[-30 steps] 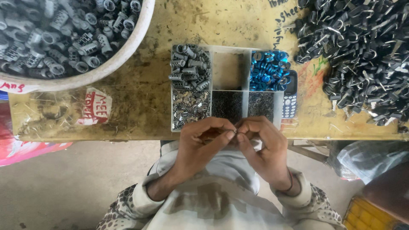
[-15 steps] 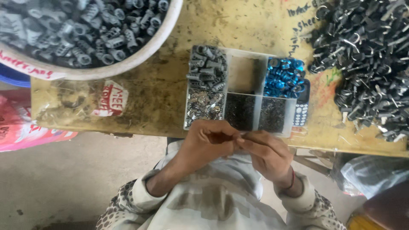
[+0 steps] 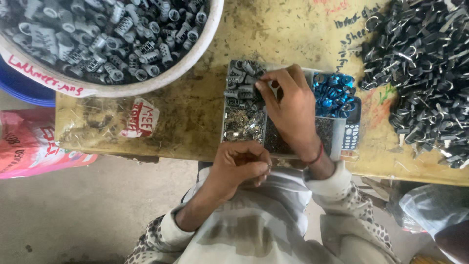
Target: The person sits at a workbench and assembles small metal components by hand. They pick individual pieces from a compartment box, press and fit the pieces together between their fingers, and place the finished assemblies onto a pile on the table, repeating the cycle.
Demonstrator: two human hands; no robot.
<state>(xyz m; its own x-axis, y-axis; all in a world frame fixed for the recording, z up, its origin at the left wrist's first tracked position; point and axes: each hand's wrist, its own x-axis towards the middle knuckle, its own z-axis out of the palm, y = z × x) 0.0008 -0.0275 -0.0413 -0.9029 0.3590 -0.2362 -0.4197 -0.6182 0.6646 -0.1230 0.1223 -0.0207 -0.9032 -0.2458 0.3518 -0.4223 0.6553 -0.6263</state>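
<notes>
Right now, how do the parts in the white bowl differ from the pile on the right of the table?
The parts in the white bowl are grey ribbed cylinders, held inside its rim; the pile is darker, flat bent clips with rings, spread loose on the table. Both are small metal pieces in bulk, and neither hand touches them.

Blue caps (image 3: 333,93), grey springs (image 3: 240,80), yellow table (image 3: 195,122).

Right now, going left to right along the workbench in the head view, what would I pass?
White tub of grey metal parts → torn red-and-white sticker → compartment tray with the right hand reaching into it → blue caps → keypad phone → loose heap of dark metal clips.
</notes>
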